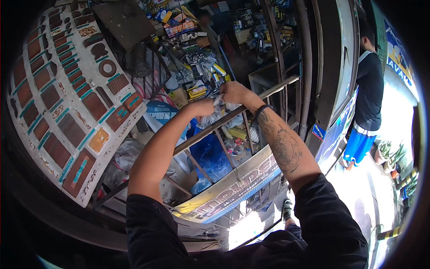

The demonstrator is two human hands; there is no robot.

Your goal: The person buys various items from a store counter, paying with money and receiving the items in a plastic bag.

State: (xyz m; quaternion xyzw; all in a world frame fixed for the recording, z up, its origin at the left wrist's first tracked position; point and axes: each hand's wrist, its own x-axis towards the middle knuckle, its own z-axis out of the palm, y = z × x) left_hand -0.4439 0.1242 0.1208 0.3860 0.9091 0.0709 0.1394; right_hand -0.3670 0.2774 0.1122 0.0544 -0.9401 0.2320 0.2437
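Note:
Both my arms reach over a wooden-topped metal railing (210,132). Just beyond it, my left hand (204,107) is closed on the gathered top of a clear plastic bag (209,120). Close beside it, my right hand (236,93) also has its fingers closed on the bag's upper part, with the tattooed forearm crossing above the rail. The bag hangs below my hands, partly behind the railing; its contents are not clear. My fingertips are partly hidden by the backs of my hands.
A sample board (71,130) with brown pieces leans at left. Piled boxes and parts (197,67) fill the space behind the railing. A printed banner (228,188) hangs on the railing's lower front. At right stands a person (369,92) in a dark shirt, near potted plants (385,152).

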